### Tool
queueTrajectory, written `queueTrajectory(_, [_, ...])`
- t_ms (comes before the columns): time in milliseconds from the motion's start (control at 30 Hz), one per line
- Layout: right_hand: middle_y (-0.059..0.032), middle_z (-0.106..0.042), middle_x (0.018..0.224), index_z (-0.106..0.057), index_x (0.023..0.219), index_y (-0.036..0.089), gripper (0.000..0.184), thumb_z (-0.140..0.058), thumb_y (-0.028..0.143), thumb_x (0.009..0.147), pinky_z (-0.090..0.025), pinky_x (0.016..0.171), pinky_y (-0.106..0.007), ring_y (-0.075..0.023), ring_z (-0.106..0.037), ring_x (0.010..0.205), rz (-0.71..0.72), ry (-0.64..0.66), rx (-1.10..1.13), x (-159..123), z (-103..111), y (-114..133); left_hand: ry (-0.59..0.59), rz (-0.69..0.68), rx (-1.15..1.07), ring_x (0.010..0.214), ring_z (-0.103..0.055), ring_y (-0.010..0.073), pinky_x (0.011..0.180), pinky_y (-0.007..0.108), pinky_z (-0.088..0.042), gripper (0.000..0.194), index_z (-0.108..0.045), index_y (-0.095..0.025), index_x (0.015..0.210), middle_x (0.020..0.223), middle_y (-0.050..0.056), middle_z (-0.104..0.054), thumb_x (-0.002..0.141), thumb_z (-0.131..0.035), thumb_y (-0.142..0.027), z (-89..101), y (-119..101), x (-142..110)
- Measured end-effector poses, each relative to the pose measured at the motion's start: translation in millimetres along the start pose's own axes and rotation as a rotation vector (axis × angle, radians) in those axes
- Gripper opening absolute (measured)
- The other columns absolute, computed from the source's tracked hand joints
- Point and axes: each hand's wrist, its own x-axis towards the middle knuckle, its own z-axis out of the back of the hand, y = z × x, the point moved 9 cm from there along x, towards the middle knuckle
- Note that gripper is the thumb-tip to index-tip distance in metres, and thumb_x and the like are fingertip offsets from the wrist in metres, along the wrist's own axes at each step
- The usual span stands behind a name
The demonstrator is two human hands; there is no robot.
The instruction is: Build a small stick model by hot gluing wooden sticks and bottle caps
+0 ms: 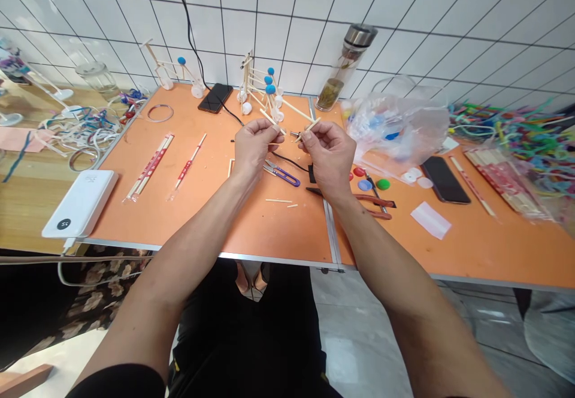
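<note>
Over the orange table point(287, 230), my left hand point(252, 146) pinches a short piece of wooden chopstick point(268, 118) between thumb and fingers. A small gap away, my right hand point(331, 153) grips another wooden chopstick piece point(314, 123). A longer stick point(296, 109) runs from near that piece toward the back left; whether the two are joined I cannot tell. Behind my hands stands a stick model with blue caps point(269, 80) and white wheels. Below them lie purple-handled thread snips point(285, 175) and small cut sticks point(278, 201).
Wrapped chopsticks point(150, 167), a white power bank point(81, 203) and a phone point(215, 98) are on the left. Toward the right are pliers point(375, 200), bottle caps point(383, 184), a plastic bag point(395, 122) and another phone point(444, 180). A tea bottle point(344, 71) stands by the wall.
</note>
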Motion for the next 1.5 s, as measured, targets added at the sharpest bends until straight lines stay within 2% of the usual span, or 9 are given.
queueTrajectory(133, [-0.001, -0.072, 0.09, -0.067, 0.093, 0.027, 0.06, -0.084, 0.085, 0.085, -0.067, 0.084, -0.035, -0.0179, -0.075, 0.081, -0.012, 0.012, -0.027, 0.3, -0.2, -0.4, -0.02, -0.006, -0.001, 0.068, -0.073, 0.0097, 0.065, 0.021, -0.052, 0.025, -0.067, -0.021, 0.073, 0.075, -0.001, -0.076, 0.09, -0.084, -0.014, 5.3, 0.1, 4.6])
queueTrajectory(333, [-0.0009, -0.071, 0.09, -0.067, 0.095, 0.027, 0.059, -0.084, 0.083, 0.087, -0.067, 0.084, -0.034, -0.0175, -0.074, 0.082, -0.01, 0.004, -0.019, 0.6, 1.6, -1.7, -0.039, 0.018, 0.002, 0.068, -0.072, 0.0089, 0.063, 0.019, -0.052, 0.02, -0.065, -0.022, 0.075, 0.075, -0.002, -0.076, 0.088, -0.079, -0.013, 8.1, -0.5, 6.9])
queueTrajectory(500, [-0.0002, -0.071, 0.088, -0.068, 0.093, 0.027, 0.058, -0.088, 0.08, 0.085, -0.067, 0.083, -0.034, -0.0168, -0.074, 0.08, -0.014, 0.0, 0.02, 0.4, 1.0, -1.6, -0.045, 0.043, -0.035, 0.066, -0.072, 0.0101, 0.062, 0.02, -0.052, 0.029, -0.059, -0.023, 0.075, 0.075, -0.003, -0.075, 0.083, -0.086, -0.016, 8.8, -0.1, 7.1])
queueTrajectory(933, [-0.0007, -0.071, 0.088, -0.068, 0.092, 0.027, 0.06, -0.087, 0.083, 0.083, -0.067, 0.082, -0.034, -0.017, -0.073, 0.08, -0.02, 0.017, 0.012, 1.7, 0.3, -4.2, -0.047, 0.063, -0.031, 0.066, -0.074, 0.0105, 0.061, 0.02, -0.052, 0.033, -0.058, -0.023, 0.076, 0.074, -0.002, -0.075, 0.084, -0.09, -0.026, 11.7, 3.6, 10.1])
queueTrajectory(1033, [-0.0007, -0.073, 0.089, -0.068, 0.09, 0.027, 0.054, -0.088, 0.076, 0.085, -0.067, 0.081, -0.034, -0.0169, -0.073, 0.079, -0.034, 0.02, -0.015, 3.4, 1.6, -6.4, -0.075, 0.062, -0.025, 0.068, -0.076, 0.0118, 0.061, 0.02, -0.054, 0.036, -0.059, -0.024, 0.077, 0.075, -0.002, -0.076, 0.082, -0.093, -0.031, 18.6, 3.1, 16.5])
queueTrajectory(1167, [0.0007, -0.074, 0.081, -0.07, 0.086, 0.026, 0.033, -0.092, 0.05, 0.086, -0.063, 0.071, -0.029, -0.0156, -0.073, 0.074, -0.119, 0.018, -0.023, 6.6, 5.9, -11.0, -0.133, 0.042, -0.05, 0.071, -0.078, 0.0135, 0.06, 0.02, -0.055, 0.036, -0.062, -0.025, 0.078, 0.075, -0.001, -0.077, 0.082, -0.095, -0.037, 33.7, -3.8, 28.6])
queueTrajectory(1267, [0.0018, -0.072, 0.072, -0.071, 0.081, 0.024, 0.017, -0.087, 0.03, 0.084, -0.058, 0.064, -0.026, -0.0139, -0.07, 0.067, -0.234, 0.081, -0.044, 2.1, 5.4, -13.6, -0.183, 0.051, -0.057, 0.07, -0.077, 0.0123, 0.058, 0.019, -0.054, 0.033, -0.063, -0.025, 0.077, 0.072, -0.001, -0.075, 0.086, -0.092, -0.036, 45.7, -10.2, 35.9])
queueTrajectory(1333, [0.002, -0.07, 0.068, -0.072, 0.077, 0.023, 0.012, -0.083, 0.021, 0.079, -0.054, 0.06, -0.026, -0.013, -0.066, 0.062, -0.295, 0.171, -0.081, -7.6, 1.6, -12.8, -0.188, 0.061, -0.084, 0.067, -0.074, 0.0097, 0.057, 0.018, -0.053, 0.028, -0.064, -0.025, 0.075, 0.072, -0.002, -0.075, 0.095, -0.083, -0.031, 50.2, -13.2, 39.9])
queueTrajectory(1500, [0.0012, -0.07, 0.06, -0.075, 0.073, 0.02, 0.004, -0.078, 0.019, 0.073, -0.04, 0.051, -0.025, -0.0123, -0.058, 0.053, -0.499, 0.471, -0.246, -54.8, -10.1, -21.2, -0.196, 0.065, -0.097, 0.066, -0.073, 0.0108, 0.055, 0.019, -0.054, 0.029, -0.064, -0.025, 0.074, 0.07, -0.002, -0.075, 0.091, -0.087, -0.032, 54.8, -12.1, 45.2])
